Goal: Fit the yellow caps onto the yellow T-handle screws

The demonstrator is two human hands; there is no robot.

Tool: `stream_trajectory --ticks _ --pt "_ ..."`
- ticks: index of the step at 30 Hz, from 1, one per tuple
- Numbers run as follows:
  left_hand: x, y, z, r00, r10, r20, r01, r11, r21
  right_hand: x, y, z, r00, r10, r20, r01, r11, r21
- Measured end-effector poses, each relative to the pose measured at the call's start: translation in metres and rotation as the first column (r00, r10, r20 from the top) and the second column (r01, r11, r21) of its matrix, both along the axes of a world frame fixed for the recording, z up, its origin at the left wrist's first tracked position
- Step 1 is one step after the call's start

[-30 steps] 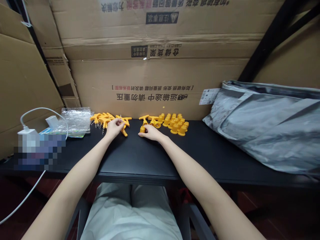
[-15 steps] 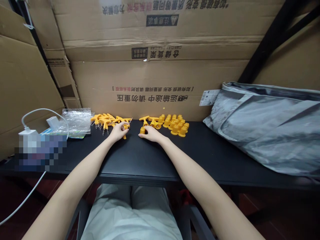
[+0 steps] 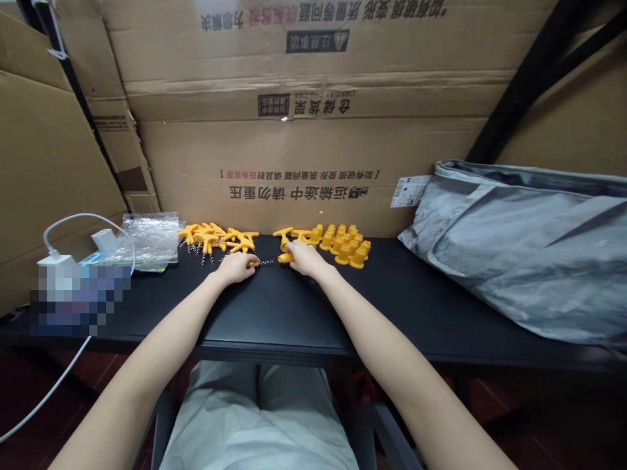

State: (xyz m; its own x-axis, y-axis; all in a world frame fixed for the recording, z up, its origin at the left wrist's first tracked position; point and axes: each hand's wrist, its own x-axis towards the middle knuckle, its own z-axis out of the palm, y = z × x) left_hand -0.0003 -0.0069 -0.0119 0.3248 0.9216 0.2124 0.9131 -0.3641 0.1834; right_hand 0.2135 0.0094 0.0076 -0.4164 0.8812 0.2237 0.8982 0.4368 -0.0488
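Your black tabletop [image 3: 264, 313] carries a big gray bag [image 3: 519, 254] at two o'clock. Your left hand [image 3: 236, 267] pinches a yellow corkscrew [image 3: 253, 264] near twelve o'clock, its curly tip [image 3: 266, 262] pointing to three. Your right hand [image 3: 304, 258] holds a yellow cup [image 3: 285, 258], tipped sideways, at twelve o'clock, near that tip.

1. Printed cardboard panel [image 3: 313, 143] is standing behind black table [image 3: 274, 307], lettering running upside down.
2. Another cardboard sheet [image 3: 44, 170] is standing at left.
3. Black bar [image 3: 522, 85] is slanting at right.
4. Reddish tiled floor [image 3: 490, 391] is showing below.
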Motion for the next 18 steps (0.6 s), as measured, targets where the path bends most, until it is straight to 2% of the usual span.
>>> stream_trajectory --ticks 3,7,10,14,16,18 --pt "-0.001 -0.002 0.003 0.999 -0.003 -0.045 0.002 1.0 -0.022 -0.002 -0.001 0.0 0.999 0.046 0.019 -0.046 0.999 0.012" --pt "-0.001 -0.003 0.005 0.998 -0.009 -0.064 0.008 1.0 -0.029 -0.005 0.005 -0.008 0.98 0.18 -0.087 -0.178 0.983 0.03" --pt "-0.001 -0.004 0.005 0.999 -0.016 -0.038 0.015 1.0 -0.026 -0.006 0.012 -0.016 0.952 0.256 -0.169 -0.256 0.966 0.024" --pt "-0.002 -0.005 0.007 0.999 -0.026 0.023 0.026 1.0 0.0 -0.005 0.016 -0.022 0.94 0.272 -0.205 -0.272 0.962 0.026" --pt "-0.003 -0.007 0.012 1.0 0.007 0.019 -0.008 1.0 0.02 -0.004 0.017 -0.022 0.942 0.262 -0.209 -0.263 0.964 0.02" --pt "-0.004 -0.009 0.017 0.994 0.112 -0.018 -0.111 0.993 0.035 -0.003 0.017 -0.022 0.943 0.257 -0.209 -0.261 0.965 0.012"
